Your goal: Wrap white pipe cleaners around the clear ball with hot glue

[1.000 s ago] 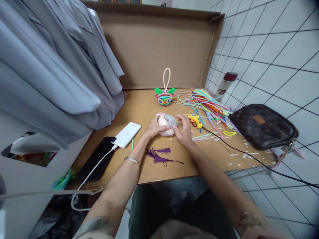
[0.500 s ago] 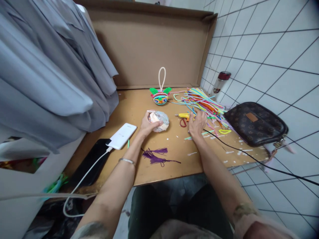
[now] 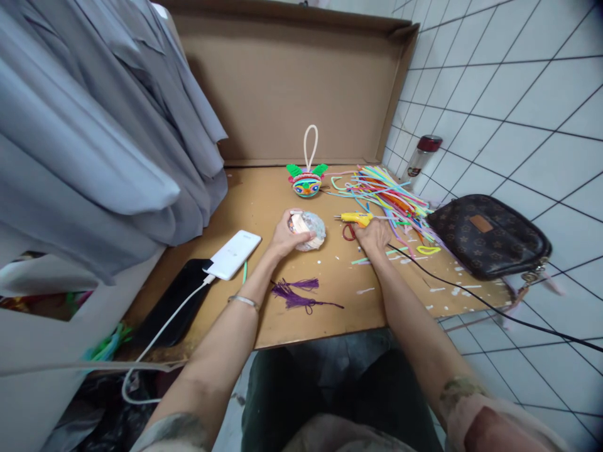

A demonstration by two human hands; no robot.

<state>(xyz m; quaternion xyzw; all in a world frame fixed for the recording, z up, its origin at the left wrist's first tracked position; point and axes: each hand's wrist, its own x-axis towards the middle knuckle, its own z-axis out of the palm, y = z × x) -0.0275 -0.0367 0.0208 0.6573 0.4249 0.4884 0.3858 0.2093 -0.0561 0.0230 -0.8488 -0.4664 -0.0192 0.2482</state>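
Note:
My left hand (image 3: 288, 235) is closed around the side of a pale, round, wrapped bundle (image 3: 316, 227), thumb across its front; what it is made of I cannot make out. My right hand (image 3: 373, 237) is wrapped round the handle of a yellow glue gun (image 3: 357, 218), whose nozzle points left towards the bundle. A dark red loop (image 3: 348, 233) lies just under the glue gun. Behind the bundle sits a colourful animal-head ornament (image 3: 307, 184) with green ears and a cream hanging loop. Purple tassels (image 3: 296, 296) lie in front of my left hand.
Many coloured pipe cleaners (image 3: 391, 196) are heaped at the back right, beside a brown patterned bag (image 3: 490, 235) and a red-capped bottle (image 3: 424, 154). A white power bank (image 3: 232, 254) with a cable overlaps a black phone (image 3: 176, 307). A cardboard panel (image 3: 301, 81) stands behind.
My right hand has closed round the glue gun's handle, its fingers now lower and tucked in. My left hand keeps hold of the bundle. The whole view has shifted slightly.

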